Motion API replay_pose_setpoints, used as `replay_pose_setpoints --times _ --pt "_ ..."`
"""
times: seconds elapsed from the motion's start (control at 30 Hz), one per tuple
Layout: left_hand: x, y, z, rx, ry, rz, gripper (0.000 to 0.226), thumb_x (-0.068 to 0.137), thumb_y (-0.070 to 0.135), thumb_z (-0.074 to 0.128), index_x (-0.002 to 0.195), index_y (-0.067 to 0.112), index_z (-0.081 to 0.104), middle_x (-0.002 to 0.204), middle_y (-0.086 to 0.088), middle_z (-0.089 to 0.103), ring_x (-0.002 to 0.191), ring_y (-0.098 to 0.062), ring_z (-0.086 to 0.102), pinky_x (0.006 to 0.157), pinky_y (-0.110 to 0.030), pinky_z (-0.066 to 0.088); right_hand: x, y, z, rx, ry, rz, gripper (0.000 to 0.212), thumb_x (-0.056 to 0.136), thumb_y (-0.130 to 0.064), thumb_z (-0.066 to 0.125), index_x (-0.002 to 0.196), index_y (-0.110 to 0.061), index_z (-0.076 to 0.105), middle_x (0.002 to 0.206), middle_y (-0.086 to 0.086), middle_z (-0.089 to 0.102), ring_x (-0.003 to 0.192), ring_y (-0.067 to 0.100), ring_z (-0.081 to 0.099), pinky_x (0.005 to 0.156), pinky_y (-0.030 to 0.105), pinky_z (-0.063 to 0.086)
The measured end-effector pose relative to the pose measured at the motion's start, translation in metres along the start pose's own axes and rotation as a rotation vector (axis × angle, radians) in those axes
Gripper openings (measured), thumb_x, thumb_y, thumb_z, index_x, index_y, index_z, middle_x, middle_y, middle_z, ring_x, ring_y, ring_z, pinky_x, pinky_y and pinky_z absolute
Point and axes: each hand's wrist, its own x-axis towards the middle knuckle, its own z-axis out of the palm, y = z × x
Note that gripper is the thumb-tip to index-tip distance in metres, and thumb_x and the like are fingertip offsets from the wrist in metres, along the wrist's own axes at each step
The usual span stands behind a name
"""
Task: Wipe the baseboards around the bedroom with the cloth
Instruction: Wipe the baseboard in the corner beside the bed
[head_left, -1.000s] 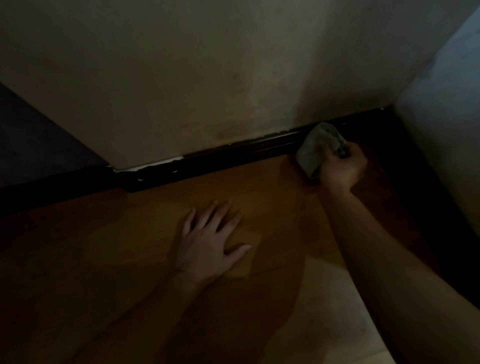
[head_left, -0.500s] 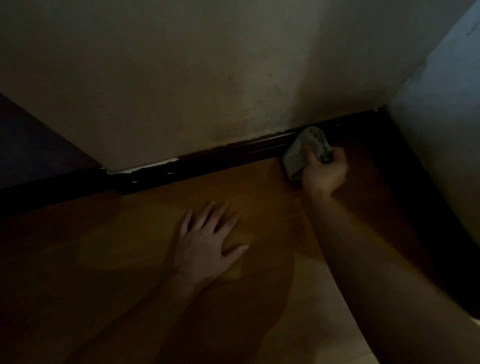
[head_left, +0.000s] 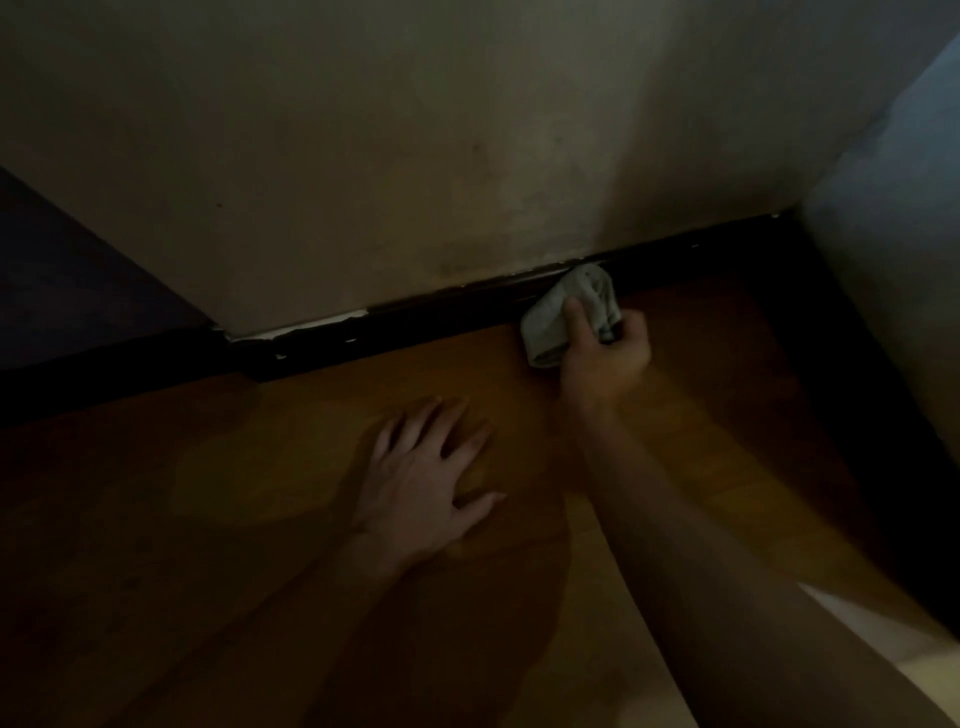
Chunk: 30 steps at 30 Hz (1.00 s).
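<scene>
A dark baseboard (head_left: 415, 322) runs along the foot of the pale wall, rising toward the right corner. My right hand (head_left: 605, 358) grips a bunched grey cloth (head_left: 556, 312) and holds it against the baseboard, a little right of the middle. My left hand (head_left: 421, 483) lies flat on the wooden floor with its fingers spread, well short of the baseboard. The light is dim.
The pale wall (head_left: 415, 156) meets a second wall (head_left: 893, 249) in a corner at the right. A dark surface (head_left: 67, 291) fills the left edge. Chipped white patches mark the baseboard's top edge (head_left: 296, 330). Brown wooden floor (head_left: 234, 493) lies all around my hands.
My right hand has slid the cloth leftward along the baseboard, away from the corner. My left hand has stayed flat on the floor.
</scene>
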Motion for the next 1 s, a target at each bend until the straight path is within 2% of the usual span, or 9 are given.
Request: replay_pose_setpoints --times 0.1,0.23,0.33,0.4,0.53,0.6,0.7,0.83,1.0 --pt "0.003 0.001 -0.002 0.022 -0.002 0.017 0.071 0.087 0.078 0.036 0.141 0.036 0.054 0.152 -0.005 0.046 0.139 -0.029 0.035 0.107 -0.055 0.038 -0.012 0.004 0.005 0.022 -0.092 -0.009 0.023 0.086 -0.019 0.079 0.09 -0.012 0.057 0.086 0.001 0.065 0.08 0.011 0.065 0.067 0.027 0.058" --pt "0.009 0.005 -0.006 0.041 0.008 0.111 0.07 0.088 0.073 0.04 0.142 0.03 0.054 0.154 -0.003 0.045 0.141 -0.025 0.036 0.114 -0.047 0.024 -0.006 0.001 0.0 -0.01 -0.118 -0.018 0.021 0.084 -0.021 0.08 0.088 -0.014 0.06 0.087 0.001 0.068 0.085 0.017 0.069 0.067 0.028 0.059" --pt "0.022 0.013 -0.01 0.022 -0.026 0.154 0.073 0.09 0.073 0.04 0.147 0.029 0.051 0.158 -0.002 0.041 0.144 -0.025 0.037 0.118 -0.046 0.024 0.008 -0.007 -0.011 -0.051 -0.083 -0.05 0.02 0.083 -0.023 0.081 0.091 -0.014 0.066 0.087 -0.003 0.068 0.085 0.015 0.067 0.07 0.027 0.057" --pt "0.033 0.02 -0.013 0.01 -0.06 0.16 0.076 0.091 0.075 0.037 0.155 0.032 0.039 0.163 -0.001 0.032 0.147 -0.024 0.032 0.118 -0.044 0.02 0.023 -0.01 -0.02 -0.074 -0.019 -0.052 0.021 0.083 -0.024 0.081 0.098 -0.013 0.07 0.09 -0.005 0.068 0.087 0.012 0.065 0.075 0.025 0.054" --pt "0.053 0.035 -0.017 -0.018 -0.124 0.162 0.08 0.091 0.08 0.024 0.16 0.045 0.005 0.169 0.008 0.001 0.153 -0.015 0.0 0.119 -0.035 -0.006 0.07 -0.015 -0.035 0.009 0.147 0.01 0.025 0.086 -0.015 0.077 0.107 -0.005 0.071 0.097 0.0 0.068 0.093 0.015 0.066 0.082 0.022 0.055" --pt "0.057 0.044 -0.016 -0.014 -0.138 0.154 0.079 0.091 0.081 0.023 0.159 0.046 0.008 0.17 0.009 -0.001 0.154 -0.016 -0.003 0.119 -0.036 -0.007 0.084 -0.017 -0.04 0.032 0.153 0.075 0.025 0.086 -0.014 0.077 0.11 -0.007 0.071 0.101 0.0 0.069 0.097 0.015 0.067 0.087 0.023 0.057" --pt "0.06 0.049 -0.014 0.003 -0.126 0.124 0.077 0.09 0.083 0.02 0.158 0.047 0.016 0.17 0.009 0.0 0.154 -0.016 -0.004 0.12 -0.038 -0.005 0.077 -0.011 -0.04 -0.023 0.066 0.005 0.032 0.084 -0.021 0.078 0.111 -0.005 0.072 0.105 0.006 0.072 0.099 0.019 0.069 0.092 0.04 0.057" --pt "0.057 0.05 -0.013 0.005 -0.154 0.116 0.083 0.083 0.085 0.01 0.157 0.048 0.016 0.169 0.011 -0.004 0.154 -0.014 -0.009 0.121 -0.039 -0.008 0.047 -0.006 -0.029 -0.119 -0.031 -0.062 0.04 0.081 -0.031 0.082 0.112 -0.008 0.073 0.106 0.003 0.072 0.098 0.017 0.067 0.088 0.032 0.054" --pt "0.059 0.046 -0.009 -0.037 -0.128 0.121 0.076 0.089 0.084 0.023 0.157 0.051 0.013 0.169 0.014 -0.006 0.154 -0.012 -0.01 0.12 -0.038 -0.011 0.075 -0.014 -0.041 -0.04 0.012 -0.014 0.028 0.086 -0.017 0.079 0.111 -0.006 0.071 0.101 0.003 0.07 0.096 0.016 0.067 0.087 0.027 0.056"
